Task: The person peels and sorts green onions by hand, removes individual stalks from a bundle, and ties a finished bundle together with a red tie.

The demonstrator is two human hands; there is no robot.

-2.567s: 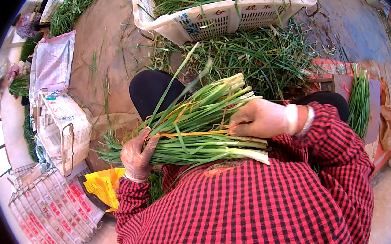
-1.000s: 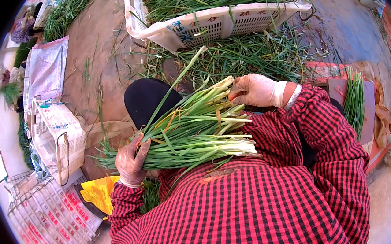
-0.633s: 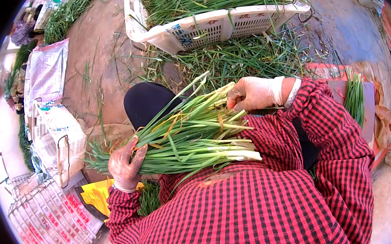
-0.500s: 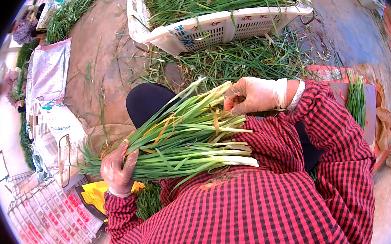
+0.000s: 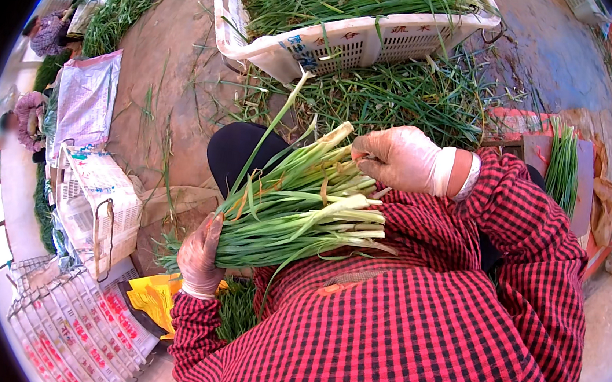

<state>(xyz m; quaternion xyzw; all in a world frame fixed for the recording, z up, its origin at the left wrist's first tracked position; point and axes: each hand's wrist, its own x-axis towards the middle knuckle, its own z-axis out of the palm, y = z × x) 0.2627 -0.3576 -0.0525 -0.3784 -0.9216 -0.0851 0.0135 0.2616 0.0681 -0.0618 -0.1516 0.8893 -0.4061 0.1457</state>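
Note:
A loose bunch of garlic chives [image 5: 296, 212] lies across my lap, pale stem ends to the right and green leaves to the left. My left hand [image 5: 201, 258], in a thin pale glove, is wrapped round the leafy end. One long stalk [image 5: 271, 129] sticks up from the bunch toward the crate. Beside the upper stem ends is my right hand [image 5: 405, 158], gloved too, its fingers curled into a pinch; anything between the fingertips is hidden. Some yellowed leaves show among the stems.
Ahead stands a white plastic crate [image 5: 409, 35] full of chives, with loose leaves [image 5: 403, 101] strewn before it. A neat bundle [image 5: 562, 168] lies on a board at right. Another white crate [image 5: 102, 201] and a yellow bag [image 5: 156, 298] are at left. People work at far left.
The bunch and my left hand have shifted slightly right. One long stalk now stands up from the bunch. My right hand has closed more tightly and moved slightly down.

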